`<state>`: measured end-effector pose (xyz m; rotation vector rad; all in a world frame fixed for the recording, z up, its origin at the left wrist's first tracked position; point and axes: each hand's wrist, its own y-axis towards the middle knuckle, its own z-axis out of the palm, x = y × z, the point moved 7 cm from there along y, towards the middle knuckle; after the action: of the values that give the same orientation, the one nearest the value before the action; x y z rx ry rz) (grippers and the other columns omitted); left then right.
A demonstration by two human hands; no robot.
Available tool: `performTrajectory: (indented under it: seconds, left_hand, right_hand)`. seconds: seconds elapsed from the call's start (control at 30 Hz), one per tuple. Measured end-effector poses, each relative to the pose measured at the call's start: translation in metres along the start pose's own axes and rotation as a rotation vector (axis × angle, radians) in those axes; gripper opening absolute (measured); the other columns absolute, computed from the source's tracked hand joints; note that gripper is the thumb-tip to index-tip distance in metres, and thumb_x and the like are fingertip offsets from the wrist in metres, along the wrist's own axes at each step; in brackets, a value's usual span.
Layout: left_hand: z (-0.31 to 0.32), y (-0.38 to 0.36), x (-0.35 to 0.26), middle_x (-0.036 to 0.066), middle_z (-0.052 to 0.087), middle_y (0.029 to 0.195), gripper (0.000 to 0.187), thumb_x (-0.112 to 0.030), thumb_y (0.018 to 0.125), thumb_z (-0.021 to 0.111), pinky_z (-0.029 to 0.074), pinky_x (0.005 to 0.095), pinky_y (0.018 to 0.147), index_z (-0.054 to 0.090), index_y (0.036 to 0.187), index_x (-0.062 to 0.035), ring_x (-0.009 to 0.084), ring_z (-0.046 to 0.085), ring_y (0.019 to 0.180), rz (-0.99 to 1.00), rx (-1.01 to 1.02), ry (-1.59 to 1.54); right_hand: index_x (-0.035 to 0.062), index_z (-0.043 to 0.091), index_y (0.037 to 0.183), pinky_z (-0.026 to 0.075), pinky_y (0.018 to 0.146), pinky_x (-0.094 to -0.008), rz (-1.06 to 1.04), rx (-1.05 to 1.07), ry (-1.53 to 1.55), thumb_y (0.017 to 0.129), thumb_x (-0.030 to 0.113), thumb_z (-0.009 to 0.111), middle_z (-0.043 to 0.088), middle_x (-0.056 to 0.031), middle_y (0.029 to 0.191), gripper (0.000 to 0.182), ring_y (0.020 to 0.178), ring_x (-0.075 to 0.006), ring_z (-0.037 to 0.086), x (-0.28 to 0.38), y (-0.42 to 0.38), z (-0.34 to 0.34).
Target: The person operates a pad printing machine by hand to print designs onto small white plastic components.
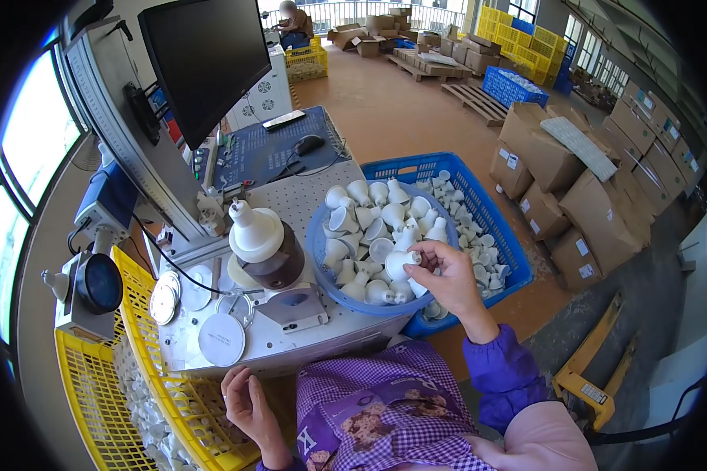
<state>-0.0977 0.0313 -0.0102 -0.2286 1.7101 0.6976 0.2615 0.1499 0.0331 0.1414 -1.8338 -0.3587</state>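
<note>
My right hand (445, 276) pinches a white bulb housing (401, 264) over the near right part of a round blue basin (320, 271) full of similar white housings. My left hand (247, 404) is low at the table's front edge, fingers loosely curled and apart, with nothing in it, above a yellow crate (153, 353) of white parts. On the table, left of the basin, a large white bulb-shaped piece (256, 234) stands on a dark round holder (284, 263). Flat metal discs (221, 339) lie left of the holder.
A blue crate (518, 250) of white housings stands right of the table. A monitor (204, 63) and a laser-like device (94, 282) are at the left. Cardboard boxes (538, 153) and a pallet jack (585, 385) are at the right. A person (296, 23) sits far back.
</note>
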Motion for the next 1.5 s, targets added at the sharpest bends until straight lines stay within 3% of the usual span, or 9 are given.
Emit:
performTrajectory:
  seconds: [0.3, 0.43, 0.57, 0.7, 0.8, 0.9, 1.33, 1.4, 1.5]
  left_hand:
    - [0.018, 0.017, -0.026, 0.011, 0.057, 0.107, 0.014, 0.006, 0.084, 0.058, 0.041, 0.0275, 0.090, 0.063, 0.097, 0.0038, 0.0175, 0.054, 0.102, 0.038, 0.039, -0.033]
    - [0.045, 0.062, -0.078, 0.012, 0.057, 0.111, 0.026, -0.001, 0.078, 0.066, 0.036, 0.0350, 0.096, 0.064, 0.104, -0.0017, 0.0246, 0.049, 0.109, 0.317, 0.059, 0.097]
    - [0.087, 0.114, -0.127, 0.013, 0.051, 0.120, 0.042, -0.015, 0.076, 0.073, 0.033, 0.0388, 0.099, 0.061, 0.115, -0.0034, 0.0283, 0.038, 0.119, 0.392, 0.063, 0.182]
    - [0.115, 0.143, -0.135, 0.012, 0.055, 0.118, 0.033, -0.021, 0.078, 0.073, 0.034, 0.0373, 0.098, 0.066, 0.105, -0.0022, 0.0273, 0.040, 0.119, 0.403, 0.175, 0.181]
    - [0.098, 0.136, -0.146, 0.008, 0.061, 0.108, 0.023, -0.017, 0.083, 0.069, 0.037, 0.0334, 0.096, 0.066, 0.099, -0.0011, 0.0204, 0.049, 0.109, 0.410, 0.151, -0.188]
    - [0.075, 0.117, -0.125, 0.006, 0.062, 0.104, 0.021, -0.011, 0.090, 0.062, 0.044, 0.0246, 0.084, 0.060, 0.108, -0.0003, 0.0106, 0.056, 0.093, 0.218, 0.159, -0.431]
    - [0.043, 0.075, -0.067, 0.003, 0.063, 0.102, 0.019, -0.007, 0.091, 0.060, 0.046, 0.0231, 0.079, 0.060, 0.108, -0.0006, 0.0085, 0.058, 0.089, -0.016, 0.113, -0.513]
    - [0.045, 0.072, -0.064, 0.003, 0.063, 0.102, 0.018, -0.007, 0.091, 0.060, 0.046, 0.0230, 0.079, 0.060, 0.108, -0.0007, 0.0083, 0.058, 0.089, -0.033, 0.116, -0.535]
    - [0.048, 0.069, -0.062, 0.003, 0.063, 0.101, 0.018, -0.007, 0.091, 0.060, 0.046, 0.0233, 0.079, 0.060, 0.108, -0.0012, 0.0090, 0.058, 0.090, -0.054, 0.127, -0.539]
  right_hand:
    - [-0.0006, 0.065, 0.093, 0.044, 0.058, -0.0203, -0.071, -0.075, 0.009, 0.075, 0.005, 0.075, 0.063, -0.0018, 0.077, 0.021, 0.064, -0.0055, 0.055, 0.010, -0.002, 0.006]
    - [-0.0006, 0.064, 0.092, 0.045, 0.062, -0.0220, -0.322, -0.053, -0.115, 0.078, 0.008, 0.074, 0.063, -0.0057, 0.091, 0.019, 0.079, -0.0076, 0.057, 0.036, 0.004, 0.015]
    - [-0.0016, 0.059, 0.099, 0.048, 0.067, -0.0229, -0.207, 0.025, 0.298, 0.084, 0.011, 0.069, 0.063, -0.0075, 0.099, 0.022, 0.083, -0.0100, 0.059, 0.063, 0.017, 0.038]
    - [-0.0009, 0.056, 0.101, 0.050, 0.072, -0.0232, -0.292, 0.092, 0.347, 0.087, 0.015, 0.066, 0.063, -0.0082, 0.102, 0.024, 0.086, -0.0107, 0.060, 0.107, 0.038, 0.061]
    - [-0.0013, 0.058, 0.098, 0.051, 0.072, -0.0252, -0.323, 0.109, 0.362, 0.086, 0.016, 0.068, 0.065, -0.0082, 0.094, 0.024, 0.083, -0.0110, 0.061, 0.136, 0.056, 0.081]
    - [-0.0014, 0.060, 0.094, 0.051, 0.071, -0.0285, -0.425, 0.110, 0.227, 0.083, 0.019, 0.071, 0.066, -0.0099, 0.085, 0.025, 0.080, -0.0142, 0.064, 0.147, 0.075, 0.109]
    - [-0.0020, 0.060, 0.093, 0.052, 0.067, -0.0305, -0.488, 0.152, 0.054, 0.080, 0.018, 0.072, 0.068, -0.0162, 0.081, 0.027, 0.078, -0.0249, 0.069, 0.149, 0.080, 0.153]
    - [0.0001, 0.060, 0.095, 0.048, 0.074, -0.0330, -0.354, 0.148, 0.174, 0.081, 0.022, 0.072, 0.069, -0.0137, 0.082, 0.029, 0.079, -0.0244, 0.068, 0.142, 0.080, 0.154]
    - [0.0031, 0.061, 0.096, 0.039, 0.081, -0.0341, -0.477, 0.052, 0.022, 0.082, 0.026, 0.071, 0.069, -0.0109, 0.084, 0.029, 0.080, -0.0232, 0.066, 0.137, 0.076, 0.154]
